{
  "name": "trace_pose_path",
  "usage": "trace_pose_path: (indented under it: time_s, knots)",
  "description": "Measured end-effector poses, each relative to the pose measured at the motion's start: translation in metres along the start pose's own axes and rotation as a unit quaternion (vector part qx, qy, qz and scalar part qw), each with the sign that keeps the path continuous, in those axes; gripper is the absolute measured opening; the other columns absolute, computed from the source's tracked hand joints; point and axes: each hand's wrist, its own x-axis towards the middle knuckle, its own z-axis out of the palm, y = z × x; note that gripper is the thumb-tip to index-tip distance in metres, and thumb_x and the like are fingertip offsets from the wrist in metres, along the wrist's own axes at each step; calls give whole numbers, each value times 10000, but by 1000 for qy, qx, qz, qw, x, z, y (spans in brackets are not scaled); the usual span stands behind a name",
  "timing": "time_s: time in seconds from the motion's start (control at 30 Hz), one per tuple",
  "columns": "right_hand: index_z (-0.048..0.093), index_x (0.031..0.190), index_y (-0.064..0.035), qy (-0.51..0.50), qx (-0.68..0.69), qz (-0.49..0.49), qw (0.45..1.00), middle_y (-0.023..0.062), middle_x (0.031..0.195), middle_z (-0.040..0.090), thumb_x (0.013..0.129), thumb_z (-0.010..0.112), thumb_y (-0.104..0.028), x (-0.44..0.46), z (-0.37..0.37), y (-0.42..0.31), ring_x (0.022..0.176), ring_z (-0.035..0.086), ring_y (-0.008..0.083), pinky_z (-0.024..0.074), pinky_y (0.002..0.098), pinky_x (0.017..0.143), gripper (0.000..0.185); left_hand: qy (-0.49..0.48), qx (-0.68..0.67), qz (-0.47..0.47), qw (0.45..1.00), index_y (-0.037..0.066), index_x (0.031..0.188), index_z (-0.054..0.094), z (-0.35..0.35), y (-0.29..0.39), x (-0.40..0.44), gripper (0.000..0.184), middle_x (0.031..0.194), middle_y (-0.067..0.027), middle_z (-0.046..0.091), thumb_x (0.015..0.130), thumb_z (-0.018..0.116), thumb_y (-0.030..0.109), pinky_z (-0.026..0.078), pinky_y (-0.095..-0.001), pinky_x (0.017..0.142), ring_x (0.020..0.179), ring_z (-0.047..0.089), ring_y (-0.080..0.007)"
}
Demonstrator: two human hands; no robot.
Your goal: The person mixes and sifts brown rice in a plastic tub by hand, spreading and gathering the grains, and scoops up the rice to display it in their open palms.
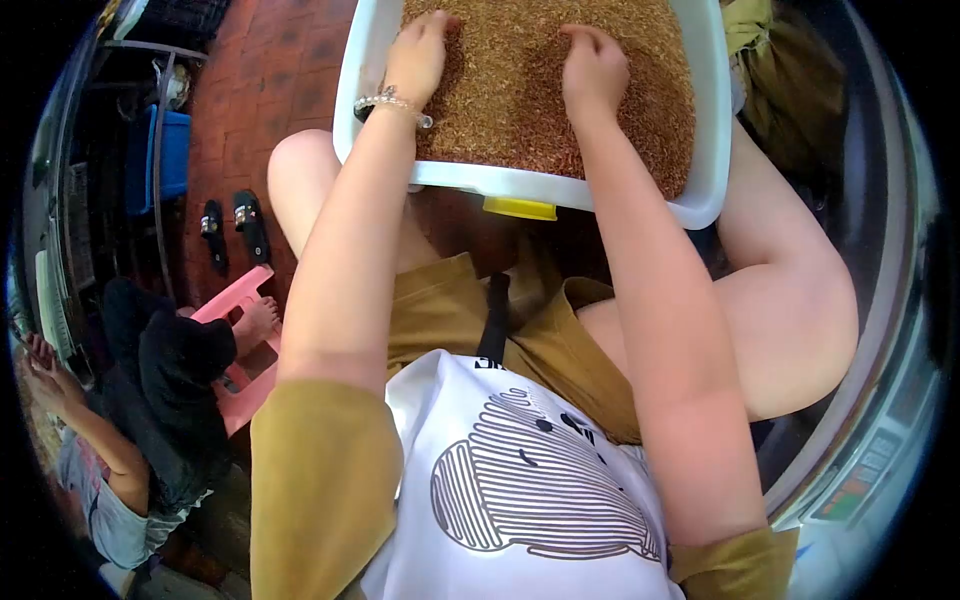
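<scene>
A white plastic tub [708, 120] holds a wide layer of loose brown grain-like material [520, 100]. At the left side of the tub my left hand [418, 62] rests on the material, with a beaded bracelet [392, 103] at the wrist. My right hand [596, 72] touches the material right of the middle, its index finger pointing left. The undersides and some fingertips of both hands are hidden, so whether they hold any grains does not show. Below the tub's near rim a yellow piece [520, 209] sticks out.
At the left another person [165, 390] sits with a bare foot on a pink stool [236, 300]. Black slippers [250, 228] lie on the red tiled floor [245, 90]. Beside a metal rack is a blue bin [170, 155]. Green-brown cloth [785, 75] is at upper right.
</scene>
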Motion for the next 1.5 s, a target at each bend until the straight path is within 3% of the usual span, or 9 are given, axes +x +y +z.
trace_pose_path:
  time_s: [0.13,0.37,0.6,0.83,1.0,1.1,1.27,1.37,1.5]
  knots:
    - [675,887,8,65,213,238,945,110,916,655,828,419,-104,-2,-5,16,874,590,207,423,296,793,286,-72,184,-32,980,73,1109,616,20,-3,-9,449,1186,-149,556,896,357,372,307,-466,995,1136,454,-363]
    - [681,932,-22,100,86,349,928,208,1022,634,791,500,-204,-7,40,10,983,583,358,426,411,865,292,15,133,-268,954,85,1187,557,91,28,-10,466,1347,-166,411,870,336,347,240,-516,1035,1246,330,-392]
    - [630,1008,10,51,238,406,881,179,1074,612,831,490,-230,2,51,19,957,583,315,428,403,849,330,112,-187,-251,943,-6,1056,577,100,13,-16,313,1018,-167,617,867,448,207,443,-411,838,903,587,-310]
    - [477,1088,-10,39,488,484,725,157,1054,554,839,422,-236,14,54,37,987,549,324,437,464,873,341,78,-562,-405,717,-7,1056,539,102,10,-2,305,1053,-165,580,874,418,206,437,-428,874,969,553,-279]
    - [456,1133,-37,10,570,403,715,159,1138,495,835,399,-252,50,32,-48,1111,478,293,375,486,954,372,107,-625,-330,700,-5,1083,510,77,91,28,339,1073,-164,554,874,398,237,411,-447,920,1012,519,-296]
    - [478,1182,-47,-40,517,367,772,137,1163,491,846,387,-277,77,2,-110,1197,399,254,252,492,1047,417,110,-615,-206,753,6,1225,461,55,126,48,445,1261,-139,456,903,389,303,228,-480,1049,1181,395,-291]
    - [512,1170,-46,114,373,323,862,130,1261,461,861,427,-222,77,-17,-86,1195,405,267,235,500,1039,365,106,-105,-165,975,9,1334,335,35,92,33,560,1356,-182,366,909,381,372,233,-482,1047,1268,305,-317]
    - [564,1101,-117,165,314,273,894,112,1281,421,867,471,-156,39,-14,-37,1206,359,270,242,530,990,255,88,269,-189,940,22,1390,258,41,52,-1,639,1433,-175,278,899,401,406,189,-540,1049,1346,179,-348]
    - [581,1051,-159,172,-107,248,947,103,1251,376,845,550,-196,2,-14,-22,1165,319,288,231,520,952,212,35,466,-114,877,111,1410,237,50,17,-32,689,1447,-155,228,870,437,491,185,-587,1018,1330,186,-362]
